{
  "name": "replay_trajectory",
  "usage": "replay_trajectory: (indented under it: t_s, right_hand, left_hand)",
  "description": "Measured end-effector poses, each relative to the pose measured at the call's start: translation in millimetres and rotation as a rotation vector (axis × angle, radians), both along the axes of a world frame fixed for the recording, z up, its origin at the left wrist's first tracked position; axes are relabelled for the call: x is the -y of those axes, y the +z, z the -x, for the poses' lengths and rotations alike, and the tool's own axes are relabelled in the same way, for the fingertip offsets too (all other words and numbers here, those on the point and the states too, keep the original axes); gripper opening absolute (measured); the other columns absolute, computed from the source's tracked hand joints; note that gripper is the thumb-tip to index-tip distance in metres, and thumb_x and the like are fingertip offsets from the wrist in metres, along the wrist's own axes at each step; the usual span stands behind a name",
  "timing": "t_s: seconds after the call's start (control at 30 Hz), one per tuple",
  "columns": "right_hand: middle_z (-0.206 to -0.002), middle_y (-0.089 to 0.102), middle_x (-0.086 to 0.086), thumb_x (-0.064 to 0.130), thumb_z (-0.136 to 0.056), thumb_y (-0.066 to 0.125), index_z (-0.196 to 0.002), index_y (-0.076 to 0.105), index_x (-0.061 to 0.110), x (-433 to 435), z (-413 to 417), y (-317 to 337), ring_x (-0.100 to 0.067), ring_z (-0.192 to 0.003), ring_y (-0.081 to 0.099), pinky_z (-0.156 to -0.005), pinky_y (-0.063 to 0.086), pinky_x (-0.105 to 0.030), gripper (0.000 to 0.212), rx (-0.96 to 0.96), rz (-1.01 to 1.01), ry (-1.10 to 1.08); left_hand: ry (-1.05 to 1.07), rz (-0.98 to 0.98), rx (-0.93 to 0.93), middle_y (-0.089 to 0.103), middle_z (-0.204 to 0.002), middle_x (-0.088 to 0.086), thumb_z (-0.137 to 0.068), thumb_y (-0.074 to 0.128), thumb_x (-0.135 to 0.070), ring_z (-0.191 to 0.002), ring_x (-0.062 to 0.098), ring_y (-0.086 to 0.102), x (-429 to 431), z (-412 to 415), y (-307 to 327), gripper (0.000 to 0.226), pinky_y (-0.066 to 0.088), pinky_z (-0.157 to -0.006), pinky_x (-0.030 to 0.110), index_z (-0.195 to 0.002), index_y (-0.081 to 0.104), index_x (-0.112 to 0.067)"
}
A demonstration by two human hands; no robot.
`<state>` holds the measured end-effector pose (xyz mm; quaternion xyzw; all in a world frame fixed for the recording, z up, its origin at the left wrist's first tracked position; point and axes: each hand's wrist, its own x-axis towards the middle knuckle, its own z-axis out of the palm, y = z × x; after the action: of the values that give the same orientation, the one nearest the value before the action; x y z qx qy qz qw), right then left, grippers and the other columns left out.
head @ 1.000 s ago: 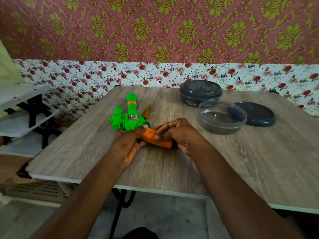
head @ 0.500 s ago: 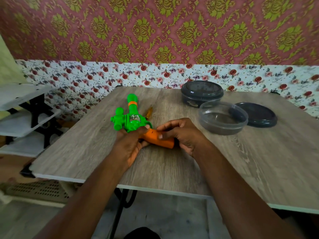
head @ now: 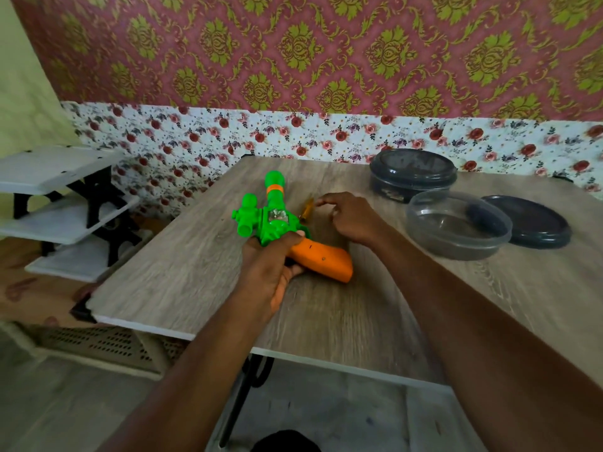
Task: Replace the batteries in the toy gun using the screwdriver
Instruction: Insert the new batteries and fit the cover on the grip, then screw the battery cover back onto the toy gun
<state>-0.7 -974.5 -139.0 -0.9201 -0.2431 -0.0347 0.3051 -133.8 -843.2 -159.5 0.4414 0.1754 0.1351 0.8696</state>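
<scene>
A green toy gun (head: 273, 216) with an orange handle (head: 323, 259) lies on the wooden table (head: 182, 272), barrel pointing away from me. My left hand (head: 272, 272) grips it where the green body meets the handle. A screwdriver (head: 307, 208) with an amber handle lies on the table just right of the gun. My right hand (head: 350, 216) hovers over the table beside it, fingers loosely curled, fingertips at the screwdriver's far end; it holds nothing that I can see.
A clear plastic bowl (head: 456, 228) stands right of my right hand. Behind it is a dark lidded container (head: 412, 174), and a dark loose lid (head: 535, 220) lies at the far right. A white shelf rack (head: 62, 203) stands left of the table.
My right hand has left the orange handle and moved back and right to the screwdriver. My left hand keeps its grip on the gun.
</scene>
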Motion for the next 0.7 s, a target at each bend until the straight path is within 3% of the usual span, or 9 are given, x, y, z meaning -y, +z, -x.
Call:
replay_trajectory:
  t_s: [0.07,0.13,0.23,0.3,0.37,0.47,0.53,0.63,0.7]
  right_hand:
    - [-0.125,0.054,-0.014,0.000,-0.096,0.045,-0.142,0.057,0.034,-5,-14,-5,-0.034,-0.115,0.057,-0.096,0.048,-0.037,0.059,0.053,0.170,0.065]
    - [-0.106,0.041,-0.009,0.004,-0.098,0.045,-0.144,0.054,0.039,-12,-25,-7,-0.037,-0.103,0.055,-0.087,0.048,-0.041,0.058,0.076,0.291,0.139]
    - [-0.098,0.037,-0.003,0.001,-0.092,0.056,-0.130,0.067,0.027,-17,-33,-2,-0.036,-0.097,0.055,-0.075,0.036,-0.032,0.047,0.168,0.403,0.231]
    - [-0.098,0.041,-0.004,-0.001,-0.088,0.062,-0.117,0.071,0.020,-19,-33,4,-0.037,-0.097,0.056,-0.076,0.042,-0.035,0.037,0.228,0.418,0.248]
    - [-0.105,0.046,-0.012,0.000,-0.088,0.062,-0.115,0.070,0.017,-14,-28,5,-0.036,-0.099,0.055,-0.081,0.050,-0.044,0.033,0.289,0.429,0.257]
    - [-0.115,0.049,-0.019,0.004,-0.090,0.062,-0.121,0.066,0.014,-8,-13,3,-0.038,-0.107,0.051,-0.078,0.049,-0.047,0.032,0.455,0.409,0.239]
    - [-0.118,0.053,-0.015,0.015,-0.095,0.059,-0.128,0.061,0.020,-3,-2,2,-0.036,-0.112,0.052,-0.086,0.043,-0.048,0.033,0.533,0.384,0.185]
    - [-0.109,0.064,-0.002,0.011,-0.093,0.045,-0.130,0.056,0.029,9,19,4,-0.029,-0.100,0.064,-0.091,0.032,-0.044,0.042,0.550,0.265,0.140]
    - [-0.107,0.065,-0.002,0.012,-0.093,0.044,-0.129,0.056,0.029,19,35,3,-0.029,-0.093,0.067,-0.088,0.038,-0.042,0.042,0.565,0.144,0.158]
  left_hand:
    - [-0.010,0.017,0.008,0.067,-0.122,0.026,-0.084,0.072,0.007,-0.107,0.033,0.068,0,0,0,0.048,0.060,-0.076,0.058,-0.129,0.057,0.001]
    - [-0.013,0.019,0.006,0.067,-0.123,0.025,-0.084,0.071,0.007,-0.106,0.032,0.068,0,-1,0,0.049,0.060,-0.078,0.058,-0.130,0.056,0.000]
    - [-0.021,0.017,0.006,0.066,-0.124,0.027,-0.084,0.071,0.008,-0.108,0.032,0.068,1,-1,0,0.050,0.060,-0.079,0.058,-0.131,0.055,0.000]
    - [-0.024,0.022,0.002,0.065,-0.126,0.027,-0.084,0.071,0.008,-0.110,0.032,0.068,1,-1,0,0.054,0.061,-0.076,0.056,-0.133,0.052,0.000]
    - [-0.034,0.043,0.000,0.065,-0.127,0.026,-0.084,0.071,0.009,-0.114,0.033,0.067,4,-1,1,0.057,0.063,-0.071,0.052,-0.135,0.049,0.000]
    - [-0.030,0.047,-0.003,0.065,-0.127,0.026,-0.085,0.070,0.009,-0.110,0.032,0.068,3,0,2,0.056,0.062,-0.063,0.045,-0.136,0.049,0.000]
    - [-0.027,0.039,0.000,0.065,-0.127,0.028,-0.085,0.070,0.009,-0.112,0.034,0.067,1,0,0,0.055,0.062,-0.063,0.045,-0.136,0.050,0.002]
    - [-0.036,0.029,0.000,0.064,-0.127,0.028,-0.085,0.071,0.008,-0.118,0.037,0.065,1,3,1,0.055,0.063,-0.067,0.047,-0.135,0.051,0.003]
    - [-0.045,0.020,0.005,0.065,-0.126,0.027,-0.085,0.070,0.007,-0.114,0.034,0.067,3,4,3,0.052,0.063,-0.067,0.046,-0.134,0.052,0.004]
